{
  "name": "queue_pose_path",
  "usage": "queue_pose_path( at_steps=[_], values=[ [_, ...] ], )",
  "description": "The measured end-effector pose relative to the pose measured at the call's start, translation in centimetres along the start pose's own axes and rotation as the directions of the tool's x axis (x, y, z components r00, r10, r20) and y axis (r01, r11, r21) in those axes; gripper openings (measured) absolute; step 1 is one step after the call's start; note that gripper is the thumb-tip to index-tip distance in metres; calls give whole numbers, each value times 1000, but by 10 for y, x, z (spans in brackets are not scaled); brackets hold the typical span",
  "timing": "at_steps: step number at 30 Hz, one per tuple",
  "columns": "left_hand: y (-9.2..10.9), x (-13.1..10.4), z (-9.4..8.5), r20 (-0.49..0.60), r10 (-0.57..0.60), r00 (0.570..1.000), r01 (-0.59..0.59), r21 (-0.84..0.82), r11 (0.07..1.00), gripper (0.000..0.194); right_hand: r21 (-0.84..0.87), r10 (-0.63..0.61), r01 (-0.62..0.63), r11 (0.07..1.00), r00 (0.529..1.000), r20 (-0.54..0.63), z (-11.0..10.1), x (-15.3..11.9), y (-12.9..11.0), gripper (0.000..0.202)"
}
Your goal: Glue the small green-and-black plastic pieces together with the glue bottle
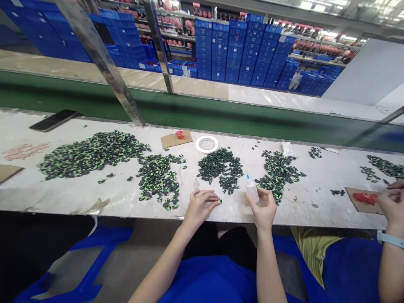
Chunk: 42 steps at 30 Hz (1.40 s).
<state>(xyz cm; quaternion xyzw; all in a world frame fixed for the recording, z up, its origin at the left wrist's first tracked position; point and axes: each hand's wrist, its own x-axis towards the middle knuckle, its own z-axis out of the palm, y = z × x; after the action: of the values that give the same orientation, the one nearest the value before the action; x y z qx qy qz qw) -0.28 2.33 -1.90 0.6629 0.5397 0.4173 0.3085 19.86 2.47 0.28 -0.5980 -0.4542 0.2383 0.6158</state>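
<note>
Head view: left hand point(202, 203) pinches a small dark part point(220, 201); right hand point(265, 207) curls round a blue-tipped bottle point(251, 189).

No text, brand or number can be read. Beyond the far edge of the desk point(120, 200), the blue crates point(203, 50) carry small pale marks and a few white labels point(282, 38), all too small to make out; the red tags point(196, 5) at the shelves behind are likewise illegible.
</note>
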Motion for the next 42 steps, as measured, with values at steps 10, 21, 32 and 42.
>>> queue_pose_path(
  at_steps=[10, 21, 32, 42],
  values=[
    [-3, -1, 0, 16, 48, 999, -49, 45, 998, 7, -221, -112, 88, 971, 988, -102, 17, 1, 2, 65],
    [-2, -2, -3, 38, 89, 995, -92, 92, 991, 12, -543, -255, 261, 798, 963, 88, 49, -39, 0, 39],
    [-8, -4, 3, -12, 156, 988, -152, 161, 975, 10, -362, -112, 157, 919, 983, 143, 42, -38, -4, 37],
    [5, -3, 1, -73, 20, 997, -29, -112, 993, 12, 26, 52, -67, 997, 925, 376, 34, -44, -17, 21]
  ],
)
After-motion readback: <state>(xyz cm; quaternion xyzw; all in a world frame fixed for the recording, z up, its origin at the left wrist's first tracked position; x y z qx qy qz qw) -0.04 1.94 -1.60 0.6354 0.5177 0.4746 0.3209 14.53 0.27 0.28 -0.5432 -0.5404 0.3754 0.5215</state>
